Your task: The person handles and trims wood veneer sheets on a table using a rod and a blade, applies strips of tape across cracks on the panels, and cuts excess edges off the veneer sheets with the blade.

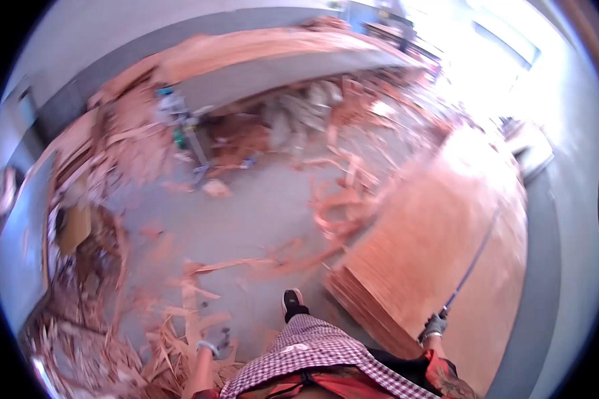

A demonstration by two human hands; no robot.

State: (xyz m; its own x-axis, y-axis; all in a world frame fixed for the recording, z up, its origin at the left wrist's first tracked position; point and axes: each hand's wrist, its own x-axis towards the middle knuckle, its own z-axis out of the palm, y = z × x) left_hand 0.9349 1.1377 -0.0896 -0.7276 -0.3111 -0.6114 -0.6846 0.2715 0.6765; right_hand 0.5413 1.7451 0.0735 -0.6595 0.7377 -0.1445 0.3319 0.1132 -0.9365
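While right hand (435, 325) encloses near end of rod (474, 263), likely light, stiff, hold suits; left hand (217, 346): opening unclear.

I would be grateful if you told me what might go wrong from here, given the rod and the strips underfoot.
Loose strips lie on the floor near the shoe, so a foot might snag or slip on them. The right hand holds a long rod that reaches out over the stack, so its far end might scrape or catch there.
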